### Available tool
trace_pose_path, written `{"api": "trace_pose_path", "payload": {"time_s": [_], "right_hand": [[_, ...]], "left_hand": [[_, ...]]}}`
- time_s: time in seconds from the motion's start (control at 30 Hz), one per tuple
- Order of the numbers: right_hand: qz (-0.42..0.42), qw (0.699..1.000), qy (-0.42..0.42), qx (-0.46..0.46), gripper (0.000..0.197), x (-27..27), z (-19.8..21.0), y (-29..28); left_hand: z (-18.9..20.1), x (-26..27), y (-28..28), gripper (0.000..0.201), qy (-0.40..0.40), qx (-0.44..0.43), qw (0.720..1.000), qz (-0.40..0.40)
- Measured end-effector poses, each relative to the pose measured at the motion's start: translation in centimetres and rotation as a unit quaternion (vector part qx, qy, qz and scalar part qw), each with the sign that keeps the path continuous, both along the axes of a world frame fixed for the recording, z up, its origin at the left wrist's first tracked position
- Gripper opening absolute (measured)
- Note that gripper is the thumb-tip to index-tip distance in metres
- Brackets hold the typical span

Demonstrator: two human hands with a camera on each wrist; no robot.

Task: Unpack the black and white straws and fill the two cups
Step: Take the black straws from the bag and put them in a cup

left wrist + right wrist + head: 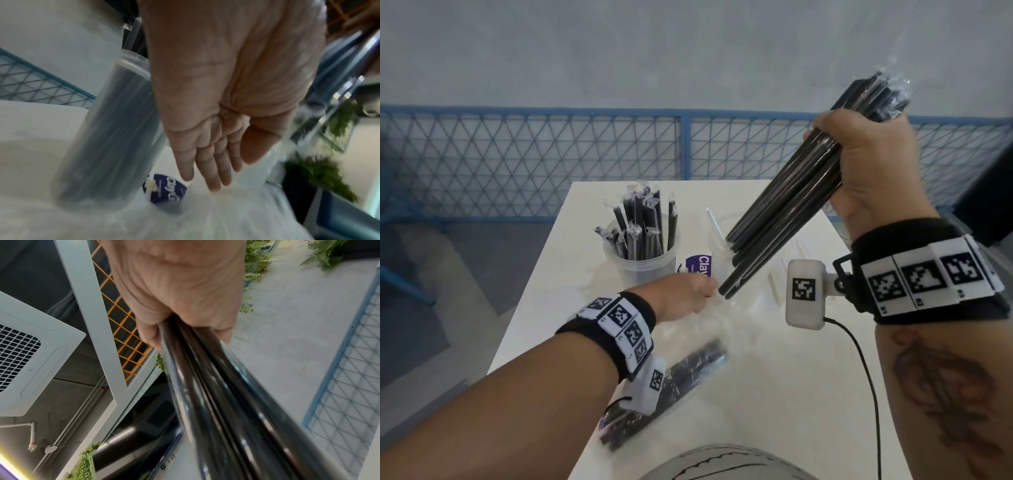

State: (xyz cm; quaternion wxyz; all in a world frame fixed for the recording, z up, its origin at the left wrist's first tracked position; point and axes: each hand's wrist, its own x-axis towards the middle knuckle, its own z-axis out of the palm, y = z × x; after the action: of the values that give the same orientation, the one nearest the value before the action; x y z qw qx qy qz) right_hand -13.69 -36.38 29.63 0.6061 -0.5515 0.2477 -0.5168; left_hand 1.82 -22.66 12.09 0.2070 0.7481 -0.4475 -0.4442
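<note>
My right hand (866,164) is raised over the table's right side and grips a bundle of wrapped black straws (787,212) that slants down to the left. The right wrist view shows the right hand (185,305) curled round that bundle (226,402). Its lower ends hang just beside my left hand (688,298). That hand (216,170) has straight fingers touching a clear plastic bag (226,211). A clear cup (640,253) holds several black straws. Right of it, a second clear cup (717,246) holds one white straw (714,222).
A purple-labelled packet (700,269) lies between the cups. Another pack of black straws (688,373) lies under my left wrist near the front of the white table (774,394). Some white straws (774,287) lie at the right. A blue mesh fence (534,161) stands beyond the table.
</note>
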Motion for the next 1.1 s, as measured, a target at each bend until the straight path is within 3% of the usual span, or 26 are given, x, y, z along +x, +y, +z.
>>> {"api": "trace_pose_path", "payload": {"time_s": [0.1,0.2,0.27,0.33,0.4,0.47,0.7,0.87,1.1], "right_hand": [[-0.010,1.000,-0.003,0.008,0.033,-0.1,0.4,-0.3],[-0.020,0.999,-0.017,0.017,0.037,-0.5,0.7,-0.9],[-0.018,0.999,-0.035,0.022,0.037,-0.5,0.9,-1.2],[-0.012,0.999,-0.039,0.025,0.036,-0.2,0.8,-1.0],[-0.008,0.999,-0.031,0.028,0.036,0.5,0.4,-0.3],[-0.010,0.999,-0.039,0.033,0.036,1.2,0.0,0.5],[-0.038,0.996,-0.055,0.054,0.036,2.1,-1.8,2.1],[-0.042,0.997,-0.036,0.060,0.043,2.2,-3.2,3.2],[-0.048,0.996,-0.043,0.066,0.081,2.8,-4.6,4.4]], "left_hand": [[-1.5,-0.8,0.7,0.053,0.015,0.004,1.000,-0.011],[-1.9,-1.8,0.4,0.041,0.137,-0.051,0.982,0.119],[-1.1,-1.8,-0.3,0.046,0.322,-0.074,0.912,0.242],[0.3,-1.5,-0.9,0.074,0.467,-0.075,0.832,0.290],[1.6,-1.3,-1.4,0.094,0.535,-0.070,0.793,0.282],[2.9,-1.8,-1.8,0.095,0.559,-0.071,0.773,0.291],[3.4,-3.8,-1.1,0.078,0.544,-0.060,0.762,0.345],[1.5,-2.1,-0.7,0.091,0.562,-0.040,0.744,0.360],[1.5,-1.8,0.0,0.074,0.539,-0.051,0.764,0.351]]}}
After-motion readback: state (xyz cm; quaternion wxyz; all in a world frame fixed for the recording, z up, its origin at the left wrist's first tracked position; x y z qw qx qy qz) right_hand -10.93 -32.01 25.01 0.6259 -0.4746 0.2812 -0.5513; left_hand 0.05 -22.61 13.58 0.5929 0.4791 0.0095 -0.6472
